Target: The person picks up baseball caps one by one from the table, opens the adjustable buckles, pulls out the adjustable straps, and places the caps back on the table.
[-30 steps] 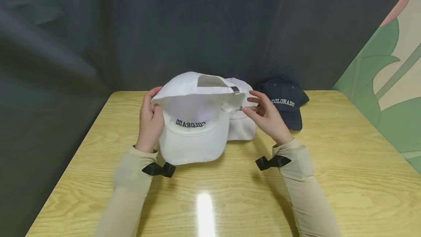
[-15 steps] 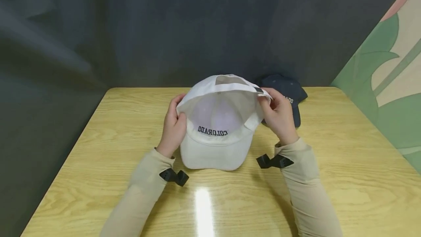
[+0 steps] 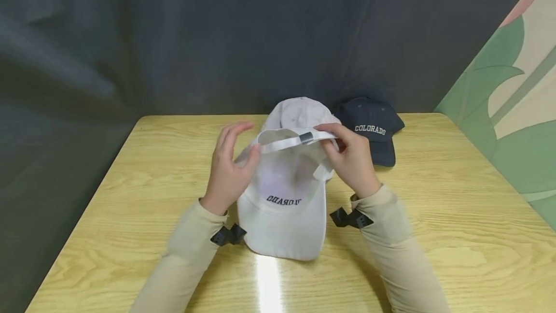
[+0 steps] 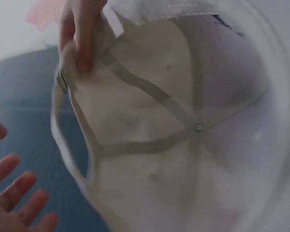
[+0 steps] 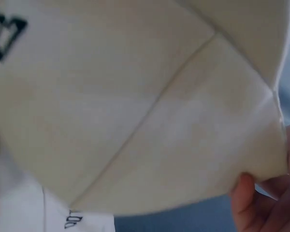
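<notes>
A white baseball cap (image 3: 284, 228) is held up over the table, its hollow inside facing me and its brim pointing down. Dark COLORADO lettering shows reversed on the inner front. My right hand (image 3: 349, 156) pinches the cap's back edge beside the strap buckle (image 3: 306, 137). At the cap's left side my left hand (image 3: 230, 168) has its fingers spread and its thumb near the strap. In the left wrist view the left fingers (image 4: 24, 191) stand apart from the strap, and the cap's seams show inside. The right wrist view has the right fingers (image 5: 244, 198) on the cap's edge.
Behind the held cap, a second white cap (image 3: 301, 111) sits at the back of the wooden table (image 3: 143, 197), partly hidden. A navy COLORADO cap (image 3: 369, 127) lies to its right. A dark curtain (image 3: 243, 37) closes off the back; a leaf-patterned panel (image 3: 521, 110) is at right.
The cap first moved right, where the right hand took its back edge. Then it came lower and tilted more toward me. The left hand, gripping its side earlier, has let go and spread.
</notes>
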`<state>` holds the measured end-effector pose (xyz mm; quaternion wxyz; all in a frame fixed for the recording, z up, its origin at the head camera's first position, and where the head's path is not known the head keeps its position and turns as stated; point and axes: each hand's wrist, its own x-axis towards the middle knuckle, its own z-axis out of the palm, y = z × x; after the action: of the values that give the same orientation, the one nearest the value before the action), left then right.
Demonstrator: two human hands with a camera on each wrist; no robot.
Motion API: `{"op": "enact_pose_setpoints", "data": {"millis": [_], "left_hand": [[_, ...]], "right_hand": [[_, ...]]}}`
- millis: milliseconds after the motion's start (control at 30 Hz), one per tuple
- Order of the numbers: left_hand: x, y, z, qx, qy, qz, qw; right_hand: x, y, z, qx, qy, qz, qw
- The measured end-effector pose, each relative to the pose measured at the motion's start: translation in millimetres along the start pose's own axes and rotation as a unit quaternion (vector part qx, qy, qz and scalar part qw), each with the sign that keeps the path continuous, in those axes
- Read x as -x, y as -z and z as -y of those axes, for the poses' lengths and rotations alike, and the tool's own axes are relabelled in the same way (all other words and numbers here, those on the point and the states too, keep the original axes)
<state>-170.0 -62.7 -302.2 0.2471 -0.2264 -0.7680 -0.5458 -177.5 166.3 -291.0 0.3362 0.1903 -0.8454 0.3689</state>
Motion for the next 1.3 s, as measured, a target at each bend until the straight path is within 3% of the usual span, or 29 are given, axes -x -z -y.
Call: {"op": "enact_pose_setpoints", "data": {"millis": [100,200,267,567,767,1100,1300], "left_hand": [[3.6,-10.3,-5.1,-0.015,-0.017,0.065,0.9976],[7.6,-20.3,-6.3,-0.042,0.001,0.128,0.9909],[9.8,-24.9,-5.5,-0.053,0.016,0.149,0.9873],[10.8,-30.6,-3.7,-0.026,0.032,0.117,0.9923],[8.6,-30.6,-4.3,-0.022,0.012,0.096,0.9951],[9.1,-30.8,-4.6,-0.013,0.031,0.105,0.9939],[9.3,-31.3,-4.8,-0.010,0.038,0.105,0.9937]], "right_hand": [[1.8,-4.3,2.6,0.000,0.017,0.025,0.9995],[4.8,-7.5,3.6,-0.003,0.025,0.048,0.9985],[6.6,-8.5,4.2,-0.008,0.033,0.060,0.9976],[8.0,-6.7,8.0,-0.019,0.091,0.103,0.9903],[6.7,-1.7,8.8,-0.026,0.131,0.106,0.9854],[7.7,-5.2,2.5,-0.055,0.174,0.117,0.9762],[7.5,-6.0,1.4,-0.059,0.180,0.105,0.9763]]}}
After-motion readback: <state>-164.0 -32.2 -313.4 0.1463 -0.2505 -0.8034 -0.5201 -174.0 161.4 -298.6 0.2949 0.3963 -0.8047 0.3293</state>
